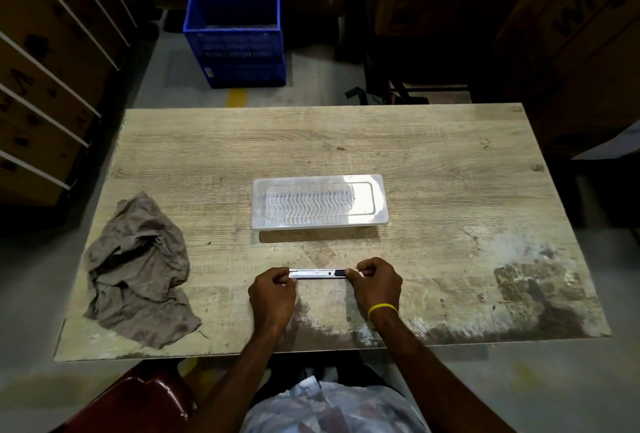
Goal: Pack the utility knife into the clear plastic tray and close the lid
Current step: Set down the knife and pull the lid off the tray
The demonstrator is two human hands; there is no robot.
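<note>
A crumpled grey-brown cloth (138, 270) is lying well left of the fingers. The left hand (273, 290) and right hand (375, 282) are pinching the slim metal utility knife (317, 273) by its ends; beyond them the lidded clear ribbed plastic tray (320, 201) is sitting on the worn wooden table (450, 190).

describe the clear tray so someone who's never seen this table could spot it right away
On the wooden table, look at the middle, just beyond the two hands holding the utility knife. The clear plastic tray lies there, a see-through rectangle with a wavy ribbed pattern, unlike the crumpled grey cloth at the left.
</note>
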